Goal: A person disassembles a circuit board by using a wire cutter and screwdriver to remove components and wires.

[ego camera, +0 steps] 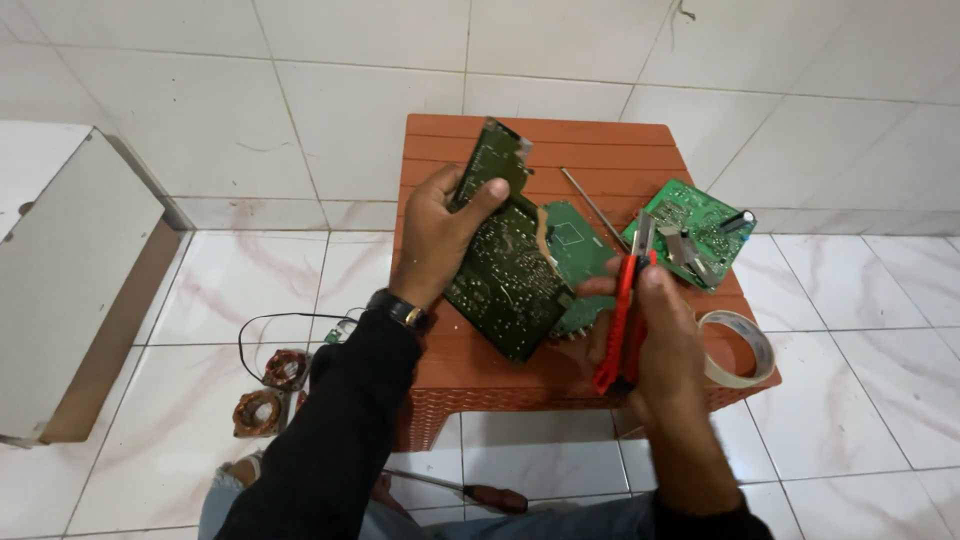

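My left hand (437,232) grips a long dark green circuit board (505,262) by its upper edge and holds it tilted above an orange plastic table (470,368). My right hand (655,335) is closed around a red utility knife (622,318), with the blade end up beside the board's right edge. Under the held board a second green board (578,245) lies flat on the table.
A bright green circuit board (700,228) with components lies at the table's right. A tape roll (742,347) sits at the front right corner, a thin metal rod (592,205) near the back. Two copper coils (270,390) and a screwdriver (470,491) lie on the floor; a white cabinet (70,270) stands left.
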